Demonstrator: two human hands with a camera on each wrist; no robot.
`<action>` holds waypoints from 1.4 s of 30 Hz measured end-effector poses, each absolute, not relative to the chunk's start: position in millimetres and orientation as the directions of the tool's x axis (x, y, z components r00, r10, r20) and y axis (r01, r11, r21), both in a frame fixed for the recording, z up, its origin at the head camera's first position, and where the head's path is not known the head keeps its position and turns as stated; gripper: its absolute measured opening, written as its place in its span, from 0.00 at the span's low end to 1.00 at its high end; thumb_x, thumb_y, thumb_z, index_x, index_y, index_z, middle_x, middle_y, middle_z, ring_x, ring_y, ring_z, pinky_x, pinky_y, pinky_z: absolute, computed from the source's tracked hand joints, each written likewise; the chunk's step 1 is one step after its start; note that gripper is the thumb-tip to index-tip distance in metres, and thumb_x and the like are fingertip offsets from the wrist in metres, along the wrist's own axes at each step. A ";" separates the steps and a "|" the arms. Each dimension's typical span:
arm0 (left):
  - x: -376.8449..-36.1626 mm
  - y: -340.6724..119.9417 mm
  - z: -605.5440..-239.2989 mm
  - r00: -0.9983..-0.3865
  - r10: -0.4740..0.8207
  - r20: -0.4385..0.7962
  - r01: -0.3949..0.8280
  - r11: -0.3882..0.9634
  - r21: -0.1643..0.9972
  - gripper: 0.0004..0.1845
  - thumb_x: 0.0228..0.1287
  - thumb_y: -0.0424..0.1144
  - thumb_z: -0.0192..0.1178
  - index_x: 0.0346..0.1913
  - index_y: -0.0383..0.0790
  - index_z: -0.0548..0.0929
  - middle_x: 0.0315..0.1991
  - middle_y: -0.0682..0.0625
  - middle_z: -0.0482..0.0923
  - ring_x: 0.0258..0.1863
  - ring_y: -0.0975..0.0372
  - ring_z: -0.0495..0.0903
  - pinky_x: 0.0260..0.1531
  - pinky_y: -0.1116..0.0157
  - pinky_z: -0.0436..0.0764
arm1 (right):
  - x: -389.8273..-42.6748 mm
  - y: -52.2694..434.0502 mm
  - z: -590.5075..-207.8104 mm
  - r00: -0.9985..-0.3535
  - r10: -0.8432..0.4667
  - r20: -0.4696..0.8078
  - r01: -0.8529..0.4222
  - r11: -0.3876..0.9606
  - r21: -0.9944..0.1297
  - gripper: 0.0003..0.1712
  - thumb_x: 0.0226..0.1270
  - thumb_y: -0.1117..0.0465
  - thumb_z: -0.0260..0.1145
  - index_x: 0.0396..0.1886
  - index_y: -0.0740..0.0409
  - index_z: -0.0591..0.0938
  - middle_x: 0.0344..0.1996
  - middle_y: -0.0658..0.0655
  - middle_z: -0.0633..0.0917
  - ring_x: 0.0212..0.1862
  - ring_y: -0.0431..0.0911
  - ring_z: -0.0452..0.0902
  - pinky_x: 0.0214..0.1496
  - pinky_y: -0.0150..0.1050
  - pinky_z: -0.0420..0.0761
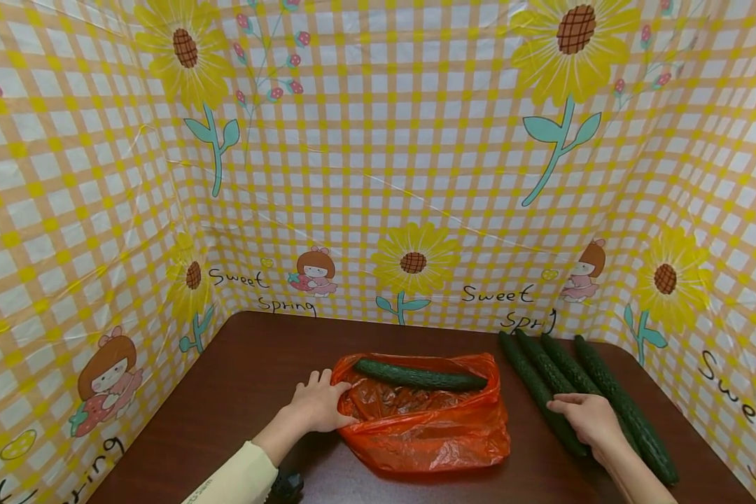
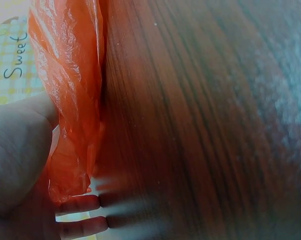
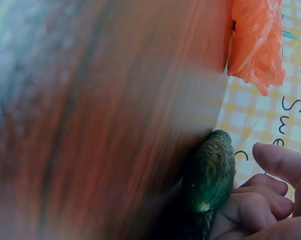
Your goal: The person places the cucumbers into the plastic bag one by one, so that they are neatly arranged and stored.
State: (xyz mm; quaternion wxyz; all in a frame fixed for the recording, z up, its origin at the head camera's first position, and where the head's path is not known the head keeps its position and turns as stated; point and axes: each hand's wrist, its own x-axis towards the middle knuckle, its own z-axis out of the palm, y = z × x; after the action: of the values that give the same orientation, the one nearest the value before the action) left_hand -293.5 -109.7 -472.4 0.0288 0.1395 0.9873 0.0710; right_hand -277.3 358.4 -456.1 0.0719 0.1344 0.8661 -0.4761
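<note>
Bag: orange plastic bag (image 1: 425,420) lies near the middle of the brown table (image 1: 239,392), toward its front edge, mouth turned to the back edge.
Cucumber in bag: one dark green cucumber (image 1: 418,376) lies crosswise in the open mouth.
Left hand: left hand (image 1: 320,404) rests at the bag's left rim, fingers curled round the gathered plastic (image 2: 70,100); two fingertips (image 2: 80,204) lie on the wood.
Right hand: right hand (image 1: 589,416) lies on the loose cucumbers, fingers bent round the end of one cucumber (image 3: 210,172).
Loose cucumbers: four cucumbers (image 1: 579,392) lie side by side toward the table's right edge, running from back to front.
Backdrop: yellow checked sunflower sheet (image 1: 378,161) walls the table's back and sides.
</note>
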 end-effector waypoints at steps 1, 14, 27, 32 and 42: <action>-293.5 -109.6 -472.3 -0.959 0.279 -0.038 0.271 0.951 0.150 0.38 0.46 0.69 0.60 0.61 0.56 0.73 0.59 0.41 0.62 0.57 0.46 0.61 0.48 0.42 0.65 | -277.1 357.8 -456.0 -0.954 0.167 -0.250 0.300 0.518 -0.801 0.35 0.60 0.50 0.62 0.60 0.69 0.71 0.05 0.43 0.66 0.10 0.36 0.51 0.14 0.36 0.63; -292.7 -109.3 -471.2 -0.960 0.279 -0.041 0.269 0.951 0.155 0.37 0.47 0.68 0.60 0.61 0.56 0.73 0.58 0.42 0.62 0.56 0.46 0.62 0.49 0.41 0.65 | -279.3 353.5 -459.2 -0.970 0.115 -0.214 0.238 0.628 -0.741 0.29 0.57 0.58 0.65 0.60 0.60 0.74 0.17 0.52 0.76 0.23 0.52 0.70 0.33 0.42 0.71; -293.9 -109.7 -471.7 -0.957 0.286 -0.038 0.278 0.948 0.154 0.38 0.47 0.68 0.60 0.61 0.56 0.73 0.58 0.42 0.62 0.56 0.46 0.62 0.48 0.42 0.66 | -279.8 353.3 -466.6 -0.942 0.139 -0.305 0.332 0.512 -0.792 0.43 0.50 0.48 0.70 0.63 0.67 0.68 0.47 0.67 0.81 0.13 0.39 0.53 0.17 0.36 0.63; -293.0 -108.2 -471.4 -0.960 0.280 -0.033 0.272 0.951 0.145 0.38 0.46 0.69 0.60 0.61 0.56 0.73 0.58 0.42 0.62 0.56 0.47 0.62 0.48 0.42 0.66 | -278.6 350.9 -467.4 -0.932 0.121 -0.343 0.356 0.494 -0.793 0.46 0.50 0.45 0.70 0.63 0.66 0.68 0.59 0.76 0.67 0.19 0.43 0.61 0.21 0.37 0.65; -291.7 -109.4 -469.1 -0.957 0.285 -0.043 0.276 0.949 0.152 0.38 0.47 0.68 0.60 0.61 0.55 0.73 0.58 0.42 0.62 0.55 0.47 0.62 0.48 0.42 0.66 | -275.6 348.9 -470.4 -0.935 0.131 -0.328 0.350 0.471 -0.810 0.47 0.49 0.46 0.71 0.63 0.70 0.67 0.60 0.78 0.65 0.10 0.37 0.50 0.16 0.35 0.63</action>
State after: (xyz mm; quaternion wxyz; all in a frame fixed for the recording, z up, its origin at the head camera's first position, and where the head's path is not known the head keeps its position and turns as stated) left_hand -291.7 -109.4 -469.1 0.0322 0.1422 0.9867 0.0721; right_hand -275.6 348.9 -470.4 0.1107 0.1416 0.8503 -0.4946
